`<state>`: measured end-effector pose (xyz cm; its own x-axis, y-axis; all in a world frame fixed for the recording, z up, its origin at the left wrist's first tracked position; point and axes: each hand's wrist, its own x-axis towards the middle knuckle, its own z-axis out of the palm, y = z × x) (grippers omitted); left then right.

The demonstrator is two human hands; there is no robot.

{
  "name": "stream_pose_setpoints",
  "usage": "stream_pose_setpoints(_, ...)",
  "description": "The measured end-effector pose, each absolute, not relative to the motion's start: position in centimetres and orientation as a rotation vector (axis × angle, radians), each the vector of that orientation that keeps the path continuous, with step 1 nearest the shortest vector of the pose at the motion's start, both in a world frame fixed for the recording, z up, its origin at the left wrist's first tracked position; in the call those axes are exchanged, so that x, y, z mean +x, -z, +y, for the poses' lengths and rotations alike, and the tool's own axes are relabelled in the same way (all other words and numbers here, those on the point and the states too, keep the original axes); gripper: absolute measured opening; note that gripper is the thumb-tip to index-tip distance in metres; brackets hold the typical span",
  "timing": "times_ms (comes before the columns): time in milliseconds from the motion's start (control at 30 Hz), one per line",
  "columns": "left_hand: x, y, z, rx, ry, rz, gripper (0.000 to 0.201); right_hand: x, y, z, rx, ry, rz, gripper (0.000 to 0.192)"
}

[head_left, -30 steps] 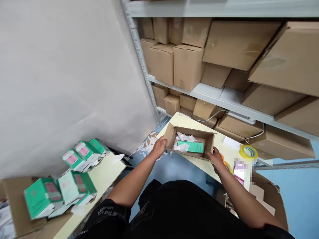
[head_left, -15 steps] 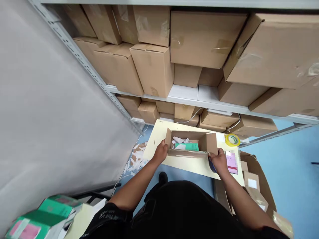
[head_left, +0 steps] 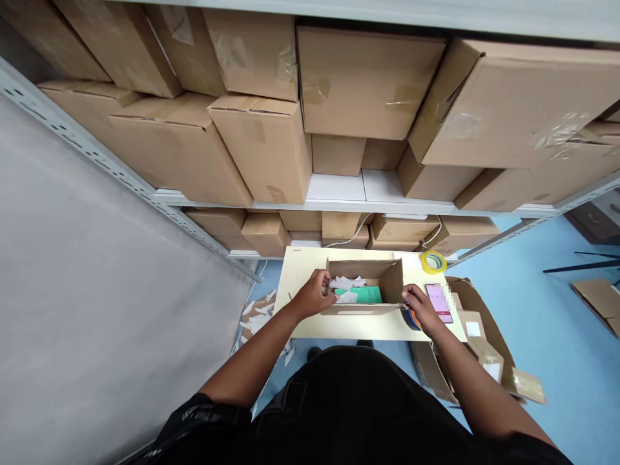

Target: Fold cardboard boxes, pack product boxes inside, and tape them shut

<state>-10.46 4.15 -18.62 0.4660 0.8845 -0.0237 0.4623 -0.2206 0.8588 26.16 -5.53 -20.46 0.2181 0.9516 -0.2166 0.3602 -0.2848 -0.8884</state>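
Bright light glints off packing tape [head_left: 562,134], shadow lies beneath the top shelf [head_left: 484,18], and pixelation partly covers the smartphone [head_left: 438,303].

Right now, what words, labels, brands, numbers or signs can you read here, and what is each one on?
No text reads clearly here.
Green box in the open carton: any print is too small to read.
Phone: screen partly pixelated, the rest too small.
Left black sleeve: pale lettering, too blurred.
White labels on small cartons at right: no legible writing.
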Motion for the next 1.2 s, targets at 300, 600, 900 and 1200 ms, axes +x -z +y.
stream_pose_setpoints(300,-11.5,17.7,3.0,2.092,-0.189,1.107,0.093,23.5,18.7,-4.5,-2.046,-0.796,-1.776,0.032)
stream_pose_setpoints(600,-8.9,15.4,6.0,2.19,-0.244,1.364,0.056,24.9,19.4,-4.2,-1.867,-0.692,-1.796,0.029)
stream_pose_setpoints(900,-5.9,15.9,11.5,1.876,-0.26,1.425,0.076,25.9,22.1,-5.0,-1.692,-0.695,-1.766,0.044)
stream_pose_setpoints(1200,-10.5,19.9,5.2,1.994,-0.526,1.038,0.043,27.5,20.3,-3.1,-1.594,-0.745,-2.181,0.047)
